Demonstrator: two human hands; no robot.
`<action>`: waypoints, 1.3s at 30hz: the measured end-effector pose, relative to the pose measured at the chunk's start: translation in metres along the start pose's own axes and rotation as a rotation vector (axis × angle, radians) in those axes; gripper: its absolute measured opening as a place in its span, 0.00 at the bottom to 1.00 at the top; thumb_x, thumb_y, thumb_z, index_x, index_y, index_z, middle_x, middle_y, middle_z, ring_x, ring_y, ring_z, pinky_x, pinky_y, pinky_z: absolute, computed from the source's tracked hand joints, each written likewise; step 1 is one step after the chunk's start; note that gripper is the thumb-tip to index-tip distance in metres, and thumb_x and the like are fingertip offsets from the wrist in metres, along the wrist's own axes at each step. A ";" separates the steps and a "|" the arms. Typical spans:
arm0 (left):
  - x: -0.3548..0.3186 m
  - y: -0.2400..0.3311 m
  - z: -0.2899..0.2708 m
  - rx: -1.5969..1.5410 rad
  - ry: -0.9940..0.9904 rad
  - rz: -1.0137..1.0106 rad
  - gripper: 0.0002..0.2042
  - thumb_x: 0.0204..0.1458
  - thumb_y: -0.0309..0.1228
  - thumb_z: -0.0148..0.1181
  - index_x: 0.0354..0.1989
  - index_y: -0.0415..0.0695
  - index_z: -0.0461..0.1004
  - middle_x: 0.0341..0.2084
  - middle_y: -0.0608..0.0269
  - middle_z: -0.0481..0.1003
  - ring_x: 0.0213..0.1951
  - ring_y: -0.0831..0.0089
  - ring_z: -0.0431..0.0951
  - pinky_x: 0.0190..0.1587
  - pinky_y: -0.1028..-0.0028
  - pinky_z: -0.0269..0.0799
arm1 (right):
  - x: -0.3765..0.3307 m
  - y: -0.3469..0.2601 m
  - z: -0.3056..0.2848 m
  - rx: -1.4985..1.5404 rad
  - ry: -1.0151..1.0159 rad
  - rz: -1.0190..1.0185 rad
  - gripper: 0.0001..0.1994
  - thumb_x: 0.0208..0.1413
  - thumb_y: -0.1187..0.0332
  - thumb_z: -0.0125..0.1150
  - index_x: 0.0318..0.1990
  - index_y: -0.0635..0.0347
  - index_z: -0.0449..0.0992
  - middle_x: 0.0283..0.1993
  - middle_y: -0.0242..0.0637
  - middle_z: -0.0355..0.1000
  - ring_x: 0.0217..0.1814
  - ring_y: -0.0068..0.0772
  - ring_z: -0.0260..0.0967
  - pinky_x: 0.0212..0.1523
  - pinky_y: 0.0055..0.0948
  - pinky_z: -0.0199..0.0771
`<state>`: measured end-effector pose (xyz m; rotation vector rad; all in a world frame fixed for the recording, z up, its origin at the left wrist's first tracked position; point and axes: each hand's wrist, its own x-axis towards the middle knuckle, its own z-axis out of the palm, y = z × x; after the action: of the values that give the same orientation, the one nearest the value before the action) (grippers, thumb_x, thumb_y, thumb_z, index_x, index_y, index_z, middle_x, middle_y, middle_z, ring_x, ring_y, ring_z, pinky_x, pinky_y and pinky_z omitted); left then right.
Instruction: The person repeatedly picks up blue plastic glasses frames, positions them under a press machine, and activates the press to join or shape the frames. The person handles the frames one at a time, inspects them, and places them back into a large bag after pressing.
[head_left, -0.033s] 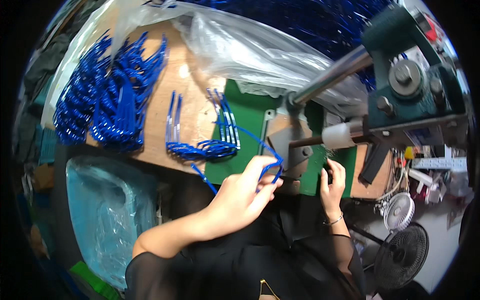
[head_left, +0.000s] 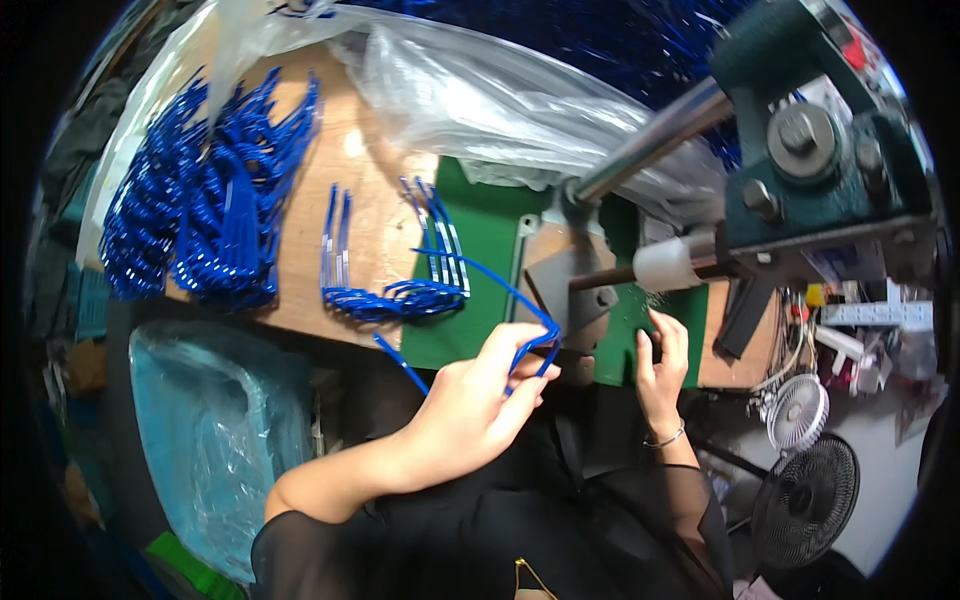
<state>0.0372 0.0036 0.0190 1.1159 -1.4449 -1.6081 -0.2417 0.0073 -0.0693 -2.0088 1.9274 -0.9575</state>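
Note:
My left hand (head_left: 475,395) is closed on a glossy blue eyeglass frame (head_left: 490,278), pinched between thumb and fingers. One long thin arm of the frame reaches up and left over the green mat, and the other pokes out to the left behind my hand. The bent front part lies at my fingertips, just before the metal plate of a hand press (head_left: 575,272). My right hand (head_left: 663,365) rests at the mat's near edge, right of the plate, fingers apart and holding nothing. Several similar blue frames (head_left: 395,297) stand in a row left of the held one.
A big heap of blue frames (head_left: 200,235) lies on the wooden table (head_left: 370,150) at left. Clear plastic sheeting (head_left: 450,90) covers the back. The press head (head_left: 800,150) overhangs at right. A plastic-lined blue bin (head_left: 170,430) and two fans (head_left: 800,495) stand beside the table.
The whole view has shifted slightly, so the table and press appear a little farther left. My left hand still grips the blue eyeglass frame; my right hand stays at the mat's edge.

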 end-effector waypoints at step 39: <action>0.026 -0.074 -0.053 1.431 0.337 0.133 0.05 0.38 0.23 0.51 0.26 0.38 0.67 0.24 0.49 0.69 0.31 0.56 0.70 0.34 0.64 0.64 | 0.006 0.011 -0.003 0.319 -0.164 0.282 0.05 0.55 0.72 0.57 0.32 0.65 0.73 0.28 0.27 0.68 0.30 0.16 0.61 0.32 0.16 0.63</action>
<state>0.0790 -0.0304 -0.0583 1.7924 -2.3337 -0.0244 -0.2522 0.0013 -0.0715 -1.5411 1.7776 -0.9264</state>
